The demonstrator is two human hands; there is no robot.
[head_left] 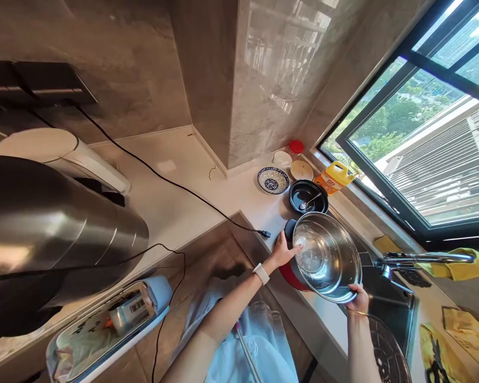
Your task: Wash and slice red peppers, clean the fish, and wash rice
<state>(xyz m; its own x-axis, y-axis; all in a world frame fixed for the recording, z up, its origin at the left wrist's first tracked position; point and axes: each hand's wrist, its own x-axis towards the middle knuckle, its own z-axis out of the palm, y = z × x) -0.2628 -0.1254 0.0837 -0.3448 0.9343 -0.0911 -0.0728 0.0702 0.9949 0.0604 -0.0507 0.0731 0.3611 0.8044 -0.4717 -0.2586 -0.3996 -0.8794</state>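
I hold a shiny steel inner pot (327,258) with both hands, tilted above a red cooker body (291,276) on the white counter (175,202). My left hand (283,249) grips the pot's left rim, its fingers curled over the edge; a white watch (261,273) sits on that wrist. On the near right rim, my right hand (358,298) grips from below. The pot's inside looks bare and wet.
A black bowl with a spoon (308,196), a blue patterned dish (273,180), a yellow oil bottle (335,178) and small lids stand behind. A tap (427,259) and sink (387,298) lie right. A black cable plug (264,233) rests near my left hand.
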